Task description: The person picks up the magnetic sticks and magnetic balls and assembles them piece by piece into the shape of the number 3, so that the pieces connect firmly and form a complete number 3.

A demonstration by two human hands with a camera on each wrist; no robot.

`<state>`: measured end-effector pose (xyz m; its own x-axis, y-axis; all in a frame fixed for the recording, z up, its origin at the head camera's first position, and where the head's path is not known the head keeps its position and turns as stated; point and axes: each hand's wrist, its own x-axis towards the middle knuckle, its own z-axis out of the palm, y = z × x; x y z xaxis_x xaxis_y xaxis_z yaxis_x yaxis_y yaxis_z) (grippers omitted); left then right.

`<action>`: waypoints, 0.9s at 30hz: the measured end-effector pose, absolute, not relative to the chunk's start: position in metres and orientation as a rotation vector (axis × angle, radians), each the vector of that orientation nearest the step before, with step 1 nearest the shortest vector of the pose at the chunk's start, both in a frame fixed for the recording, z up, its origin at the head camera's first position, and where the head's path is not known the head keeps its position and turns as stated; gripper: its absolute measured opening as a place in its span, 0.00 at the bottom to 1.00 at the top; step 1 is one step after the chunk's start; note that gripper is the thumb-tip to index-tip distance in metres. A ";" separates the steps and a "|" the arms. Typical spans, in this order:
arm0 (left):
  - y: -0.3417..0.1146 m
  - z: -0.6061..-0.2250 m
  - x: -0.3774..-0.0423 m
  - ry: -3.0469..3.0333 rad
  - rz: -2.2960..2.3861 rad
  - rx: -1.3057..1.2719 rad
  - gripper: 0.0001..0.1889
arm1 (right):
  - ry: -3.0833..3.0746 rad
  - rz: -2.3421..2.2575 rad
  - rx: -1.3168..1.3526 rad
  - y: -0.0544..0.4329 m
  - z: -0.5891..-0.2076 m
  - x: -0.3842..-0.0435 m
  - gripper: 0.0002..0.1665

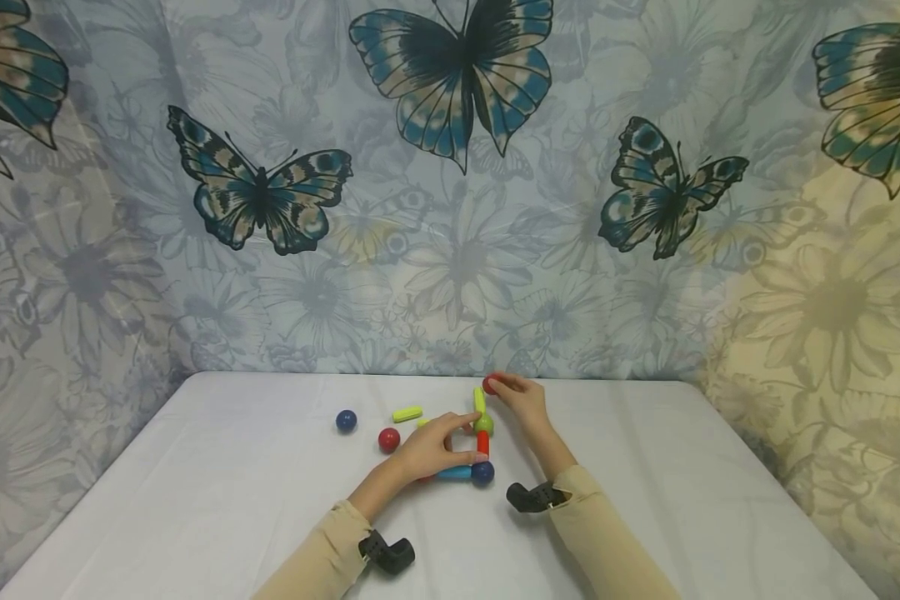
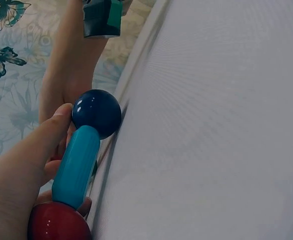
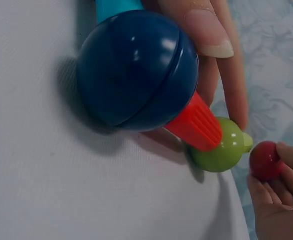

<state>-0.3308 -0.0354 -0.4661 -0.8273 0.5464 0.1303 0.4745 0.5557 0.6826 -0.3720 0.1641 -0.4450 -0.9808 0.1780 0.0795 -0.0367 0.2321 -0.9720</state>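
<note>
A chain of balls and rods lies on the white table. It runs from a red ball point(image 2: 59, 222) through a light blue rod point(image 1: 455, 473), a navy ball point(image 1: 482, 474), a red rod point(image 3: 199, 125) and a green ball point(image 3: 219, 150) to a yellow-green rod point(image 1: 479, 400) pointing away. My left hand point(image 1: 431, 448) holds the chain from the left, thumb beside the navy ball and a finger at the green ball. Beyond it, my right hand point(image 1: 523, 403) pinches a second red ball point(image 3: 265, 161) at the far end of the yellow-green rod. Whether ball and rod touch, I cannot tell.
Left of the chain lie a loose blue ball point(image 1: 347, 422), a loose red ball point(image 1: 388, 440) and a yellow-green rod point(image 1: 407, 414). Another yellow-green piece point(image 1: 422, 422) is partly hidden behind my left hand. A butterfly-print cloth point(image 1: 465, 250) hangs behind the table point(image 1: 195, 483).
</note>
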 end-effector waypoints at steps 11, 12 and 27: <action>-0.036 -0.466 -0.331 2.689 1.132 0.891 0.38 | -2.246 1.926 -0.149 0.152 -0.440 -0.379 0.21; -0.036 -0.467 -0.331 2.690 1.131 0.892 0.37 | -2.252 1.924 -0.152 0.151 -0.440 -0.379 0.21; -0.035 -0.468 -0.334 2.696 1.125 0.949 0.37 | -2.294 1.891 -0.158 0.144 -0.437 -0.388 0.21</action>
